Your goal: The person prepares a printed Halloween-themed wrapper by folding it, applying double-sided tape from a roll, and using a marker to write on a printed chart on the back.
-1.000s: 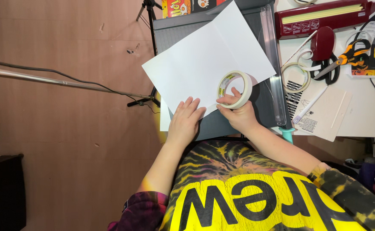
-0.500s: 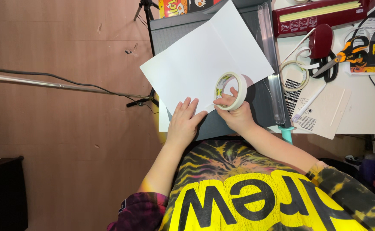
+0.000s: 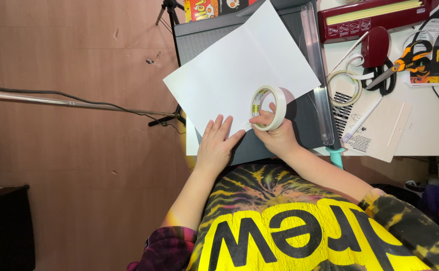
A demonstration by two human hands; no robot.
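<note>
The right hand (image 3: 278,136) grips a tape roll (image 3: 268,107), fingers through and around its ring, standing it on edge at the near corner of a white sheet (image 3: 234,70). The left hand (image 3: 215,144) lies flat with fingers spread, pressing that corner onto the grey cutter board (image 3: 259,143). On the desk (image 3: 425,120) to the right lie a second tape ring (image 3: 345,88) and scissors (image 3: 397,68).
</note>
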